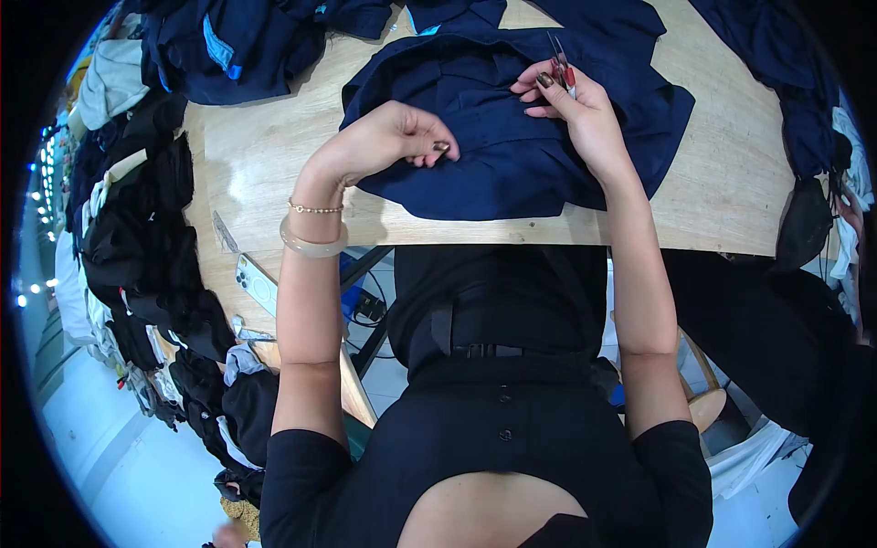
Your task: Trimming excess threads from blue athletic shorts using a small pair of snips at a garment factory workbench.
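head cam: left of two side-by-side fisheyes, worn on the person's head
facing: steeply down over the wearer's own front, upright, unmirrored
black top [498, 411]: nearest, fills bottom centre, seen from above
left hand [384, 137], right hand [587, 108]: farther out, upper middle, both in frame
surface [731, 173]: seen from above, spans upper part
floor [155, 479]: deeper, shows lower left
lens: wide, dark curved border cuts the corners

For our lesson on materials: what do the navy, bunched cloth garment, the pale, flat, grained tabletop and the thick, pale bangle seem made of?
Navy garment: probably matt woven fabric; it lies in soft folds.
Tabletop: wood or wood-look laminate, fairly dull; faint grain shows.
Bangle: perhaps stone or plastic; its smooth, pale look leaves that open.
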The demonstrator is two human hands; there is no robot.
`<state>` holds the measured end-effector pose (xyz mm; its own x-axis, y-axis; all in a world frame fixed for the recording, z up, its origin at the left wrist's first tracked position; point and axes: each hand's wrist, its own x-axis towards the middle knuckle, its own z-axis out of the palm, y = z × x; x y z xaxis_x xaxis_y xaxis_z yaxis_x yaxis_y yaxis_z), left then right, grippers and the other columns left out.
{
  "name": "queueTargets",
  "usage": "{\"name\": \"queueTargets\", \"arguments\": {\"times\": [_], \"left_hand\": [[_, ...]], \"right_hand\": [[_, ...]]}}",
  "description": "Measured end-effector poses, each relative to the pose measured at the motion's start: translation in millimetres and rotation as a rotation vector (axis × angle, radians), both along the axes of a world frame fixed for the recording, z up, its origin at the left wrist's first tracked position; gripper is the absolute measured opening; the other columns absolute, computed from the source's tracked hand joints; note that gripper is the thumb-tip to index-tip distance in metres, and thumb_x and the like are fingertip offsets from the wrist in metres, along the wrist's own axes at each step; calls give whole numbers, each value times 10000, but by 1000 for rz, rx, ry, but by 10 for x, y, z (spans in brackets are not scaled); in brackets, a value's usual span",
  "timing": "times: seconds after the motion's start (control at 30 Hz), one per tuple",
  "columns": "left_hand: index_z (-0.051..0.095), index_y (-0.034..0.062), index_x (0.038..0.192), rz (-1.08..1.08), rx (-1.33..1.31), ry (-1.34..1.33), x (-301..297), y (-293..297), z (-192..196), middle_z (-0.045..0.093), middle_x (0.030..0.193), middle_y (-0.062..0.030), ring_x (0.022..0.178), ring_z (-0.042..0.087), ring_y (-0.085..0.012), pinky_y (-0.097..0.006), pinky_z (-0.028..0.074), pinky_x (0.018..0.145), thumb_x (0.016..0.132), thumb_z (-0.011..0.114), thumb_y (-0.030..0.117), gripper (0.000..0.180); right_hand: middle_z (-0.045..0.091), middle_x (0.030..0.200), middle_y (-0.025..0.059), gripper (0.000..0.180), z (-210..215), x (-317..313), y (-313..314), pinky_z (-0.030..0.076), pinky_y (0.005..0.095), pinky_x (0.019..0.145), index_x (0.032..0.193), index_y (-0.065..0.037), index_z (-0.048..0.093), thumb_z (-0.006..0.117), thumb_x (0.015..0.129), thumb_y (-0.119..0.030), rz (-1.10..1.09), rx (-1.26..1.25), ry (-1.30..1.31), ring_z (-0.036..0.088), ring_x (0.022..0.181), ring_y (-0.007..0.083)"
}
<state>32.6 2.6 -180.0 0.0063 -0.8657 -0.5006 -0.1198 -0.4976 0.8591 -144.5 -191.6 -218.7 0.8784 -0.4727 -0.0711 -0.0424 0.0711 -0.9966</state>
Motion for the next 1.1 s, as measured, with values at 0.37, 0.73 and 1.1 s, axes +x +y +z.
{"name": "queueTargets", "arguments": {"times": [0.37,0.73,1.1], "left_hand": [[608,-9,814,364,-281,-991,-813,-165,-133,585,836,-146,677,624,-312,-365,526,665,723,780,146,249],[645,-22,827,377,-217,-524,-513,-97,-92,667,692,-129,677,675,-191,-294,516,642,806,655,-12,25],[594,-42,936,331,-116,-373,-366,-122,-39,673,886,-77,842,672,-141,-246,543,775,965,506,28,116]], "right_hand": [[671,963,55,202,-16,25,24,517,253,801,1046,-47,641,484,992,-160,-6,-25,7,628,903,120],[638,840,0,184,243,-55,70,444,206,723,1055,-63,619,506,990,-193,-23,-123,-8,556,767,86],[607,852,38,189,323,-146,43,461,323,762,975,-50,614,682,848,-172,68,-636,53,572,795,179]]}}
